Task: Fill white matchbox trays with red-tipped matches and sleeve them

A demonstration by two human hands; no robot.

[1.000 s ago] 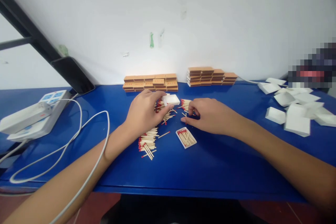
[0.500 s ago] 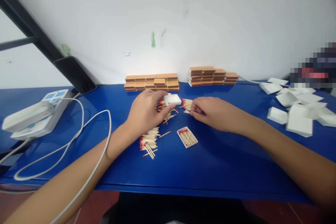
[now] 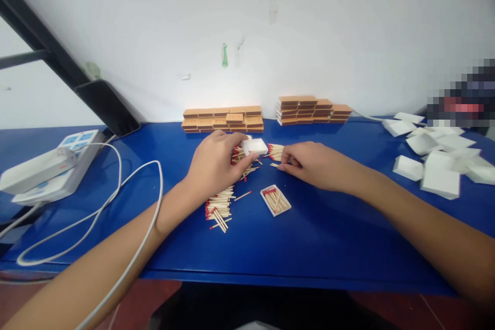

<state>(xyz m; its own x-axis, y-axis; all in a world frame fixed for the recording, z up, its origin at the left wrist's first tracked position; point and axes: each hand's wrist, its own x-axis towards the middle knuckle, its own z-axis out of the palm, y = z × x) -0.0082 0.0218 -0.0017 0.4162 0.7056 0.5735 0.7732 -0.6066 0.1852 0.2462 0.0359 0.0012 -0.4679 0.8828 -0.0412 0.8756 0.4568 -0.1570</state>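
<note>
Between thumb and fingers my left hand (image 3: 220,160) grips a small white matchbox tray (image 3: 255,146), held just above the matches. My right hand (image 3: 301,161) is closed at the fingertips on matchsticks (image 3: 275,151) with red heads, which stick out to its left; how many it pinches I cannot tell. Nearer to me, a second white tray (image 3: 284,207) lies on the table, partly filled with matches (image 3: 274,199). A heap of loose matches (image 3: 219,203) spreads beside and partly beneath my left hand.
Brown matchboxes (image 3: 222,122) are stacked along the wall, with another stack (image 3: 309,111) to their right. Several empty white trays (image 3: 441,172) are piled at the right. A power strip (image 3: 79,139) stands at the left, and a white cable (image 3: 158,191) crosses over my left forearm.
The view has shifted slightly. Both hands stay in nearly the same place, the left still on the tray and the right still at the matches.
</note>
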